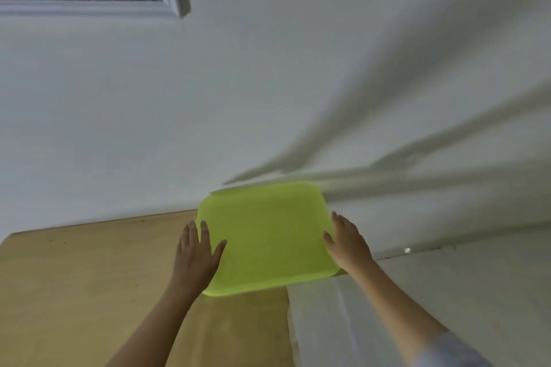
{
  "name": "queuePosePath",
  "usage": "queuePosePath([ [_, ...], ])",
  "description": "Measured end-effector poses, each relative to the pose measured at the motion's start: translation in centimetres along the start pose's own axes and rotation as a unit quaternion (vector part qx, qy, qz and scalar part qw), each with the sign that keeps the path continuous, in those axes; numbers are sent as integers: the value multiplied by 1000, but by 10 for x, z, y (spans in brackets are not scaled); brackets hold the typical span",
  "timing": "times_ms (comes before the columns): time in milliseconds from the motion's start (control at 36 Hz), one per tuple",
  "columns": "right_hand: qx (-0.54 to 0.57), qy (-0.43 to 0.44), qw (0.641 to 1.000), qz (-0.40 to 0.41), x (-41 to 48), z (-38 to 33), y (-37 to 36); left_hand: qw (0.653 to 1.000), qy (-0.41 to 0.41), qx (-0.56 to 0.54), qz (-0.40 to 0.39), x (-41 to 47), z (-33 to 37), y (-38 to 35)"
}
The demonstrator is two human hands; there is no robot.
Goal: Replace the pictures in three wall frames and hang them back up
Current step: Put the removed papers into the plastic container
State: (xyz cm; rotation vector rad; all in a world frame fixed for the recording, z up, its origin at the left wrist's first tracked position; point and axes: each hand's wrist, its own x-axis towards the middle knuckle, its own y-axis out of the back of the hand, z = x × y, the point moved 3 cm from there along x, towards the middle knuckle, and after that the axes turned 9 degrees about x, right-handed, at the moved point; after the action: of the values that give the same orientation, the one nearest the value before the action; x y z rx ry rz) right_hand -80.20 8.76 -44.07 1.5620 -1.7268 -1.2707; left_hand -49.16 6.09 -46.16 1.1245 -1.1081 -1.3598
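A white-framed picture [89,6] with a black-and-white photo hangs on the wall at the top left; only its lower right corner shows. Below it a lime-green tray [268,235] with rounded corners sits at the back of the wooden table [74,277], against the wall. My left hand [196,253] rests on the tray's left edge, fingers spread. My right hand [347,241] lies flat against its right edge. Whether the tray is lifted off the table I cannot tell; the frame is blurred.
A white surface [417,292] adjoins the table on the right, level with the tray's near right corner. A small shiny object [407,250] lies near the wall there. The white wall [268,83] carries long shadows.
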Motion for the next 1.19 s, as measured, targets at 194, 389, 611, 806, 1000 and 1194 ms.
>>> queuePosePath([
  [194, 57, 34, 996, 62, 4, 6, -28, 997, 53, -54, -29, -11, 6, -8],
  [389, 112, 64, 986, 109, 2, 5, -37, 991, 65, -114, -21, -14, 13, -9],
  [611, 163, 51, 979, 114, 3, 3, -36, 982, 95, -162, -8, -12, 15, -8],
  [806, 191, 44, 970, 142, -2, 2, -34, 976, 106, -192, 2, -11, 14, -8],
  [1000, 216, 42, 962, 160, -9, 0, -33, 968, 118, -220, 9, -10, 10, -8],
  [1194, 244, 26, 957, 153, -12, 2, -27, 961, 129, -243, 17, -10, 6, -7],
])
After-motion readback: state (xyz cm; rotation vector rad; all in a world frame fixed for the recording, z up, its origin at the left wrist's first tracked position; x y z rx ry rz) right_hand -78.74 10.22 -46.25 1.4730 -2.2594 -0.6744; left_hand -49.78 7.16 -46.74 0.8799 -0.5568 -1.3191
